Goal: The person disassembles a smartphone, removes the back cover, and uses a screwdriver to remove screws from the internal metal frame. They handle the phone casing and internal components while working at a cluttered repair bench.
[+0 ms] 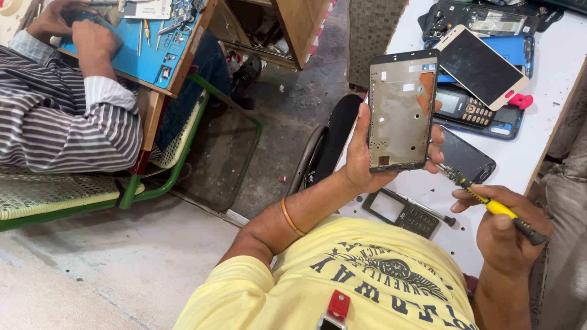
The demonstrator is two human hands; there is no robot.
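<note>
The phone frame point(402, 110) stands upright above the white surface point(538, 146), the left hand point(367, 162) with its fingers point(435, 150) wrapped around its edges; the right hand point(504, 226) has fingers closed on a yellow-handled screwdriver point(489, 203), tip just beside the frame's lower corner

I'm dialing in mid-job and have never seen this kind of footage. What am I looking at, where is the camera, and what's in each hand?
There is one picture, from a camera on the person's head looking down at their own two hands. The left hand holds up a stripped phone frame, inner side showing. The right hand grips a yellow-handled screwdriver, its tip near the frame's lower corner. On the white table lie several phones, among them a white smartphone and a keypad phone, plus a loose keypad cover. At upper left, another person in a striped shirt works over a blue mat.
</note>
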